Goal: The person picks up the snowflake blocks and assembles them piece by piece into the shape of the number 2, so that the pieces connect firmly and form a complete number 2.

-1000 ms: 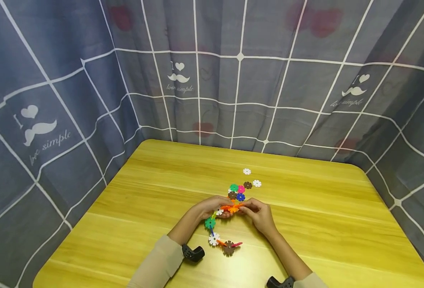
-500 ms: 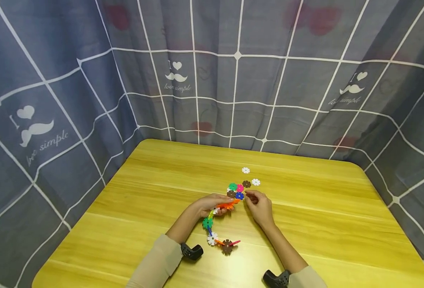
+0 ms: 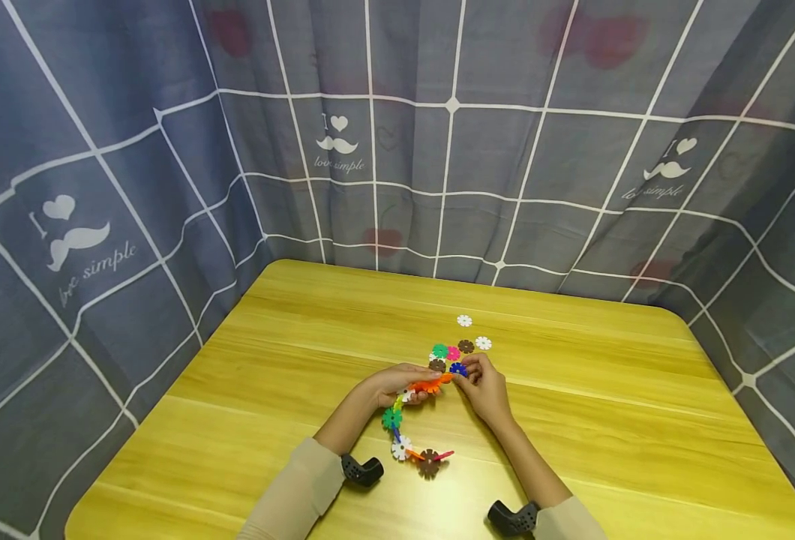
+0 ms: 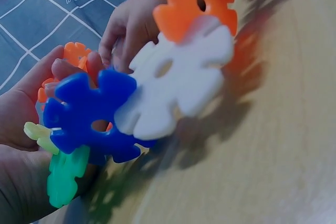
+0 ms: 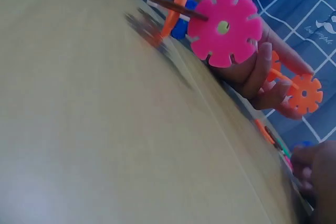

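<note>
My left hand (image 3: 397,381) grips the orange end of a chain of slotted plastic snowflake discs. The chain curves toward me through a green disc (image 3: 391,418), a white disc (image 3: 401,448) and a brown disc (image 3: 429,463), ending in a pink disc (image 5: 224,29). Close up in the left wrist view are its blue disc (image 4: 89,114) and white disc (image 4: 176,80). At the pile's right side, my right hand (image 3: 485,388) pinches a loose blue disc (image 3: 458,370) at its edge; the fingertips partly cover it.
Just beyond the hands lie loose discs: a green one (image 3: 440,350), a pink one (image 3: 453,352) and brown ones (image 3: 466,346). Two white discs, one (image 3: 464,320) farther back, lie behind them. A checked curtain (image 3: 397,135) hangs past the wooden table's (image 3: 607,405) far edge.
My right hand has left the chain's orange end and moved to the pile. The loose blue disc has shifted right, away from the brown one. My left hand keeps its hold on the chain.
</note>
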`<state>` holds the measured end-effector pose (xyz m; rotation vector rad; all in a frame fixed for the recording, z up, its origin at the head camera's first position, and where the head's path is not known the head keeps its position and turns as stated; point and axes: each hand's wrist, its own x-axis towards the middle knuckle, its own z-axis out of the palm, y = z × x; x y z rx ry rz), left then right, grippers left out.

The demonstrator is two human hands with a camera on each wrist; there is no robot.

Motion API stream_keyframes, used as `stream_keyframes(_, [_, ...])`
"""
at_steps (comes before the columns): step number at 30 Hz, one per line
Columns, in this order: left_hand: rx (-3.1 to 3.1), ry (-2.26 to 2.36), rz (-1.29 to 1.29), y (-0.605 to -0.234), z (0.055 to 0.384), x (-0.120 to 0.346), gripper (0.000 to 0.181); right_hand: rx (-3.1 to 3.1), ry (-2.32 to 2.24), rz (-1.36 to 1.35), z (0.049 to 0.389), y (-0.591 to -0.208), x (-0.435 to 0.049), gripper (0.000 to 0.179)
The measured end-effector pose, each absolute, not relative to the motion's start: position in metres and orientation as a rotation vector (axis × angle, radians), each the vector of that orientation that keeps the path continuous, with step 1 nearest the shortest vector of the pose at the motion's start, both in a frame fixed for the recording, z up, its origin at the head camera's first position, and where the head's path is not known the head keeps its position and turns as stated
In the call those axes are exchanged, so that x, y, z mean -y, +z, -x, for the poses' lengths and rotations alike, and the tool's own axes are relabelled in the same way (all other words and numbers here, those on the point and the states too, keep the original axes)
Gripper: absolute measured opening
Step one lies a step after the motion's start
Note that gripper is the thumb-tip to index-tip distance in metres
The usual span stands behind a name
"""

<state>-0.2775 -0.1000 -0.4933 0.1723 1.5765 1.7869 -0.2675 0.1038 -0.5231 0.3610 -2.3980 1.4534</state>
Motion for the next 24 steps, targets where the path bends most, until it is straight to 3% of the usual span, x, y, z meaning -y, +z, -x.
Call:
stream_keyframes(8, [-1.633, 1.770, -0.140, -0.491, 0.277, 0.099, 0.041, 2.046, 2.188, -0.373, 0.251, -0.519, -0.109, 0.027])
stream_keyframes(16, [-1.710, 1.746, -0.150, -0.494, 0.276, 0.099, 0.040, 2.004, 2.331, -0.312, 0.244, -0.516, -0.105, 0.030])
stream_keyframes(24, [-1.759, 1.735, -0.195, -0.495, 0.276, 0.098, 0.033, 2.050, 2.243, -0.462, 0.245, -0.519, -0.106, 0.026])
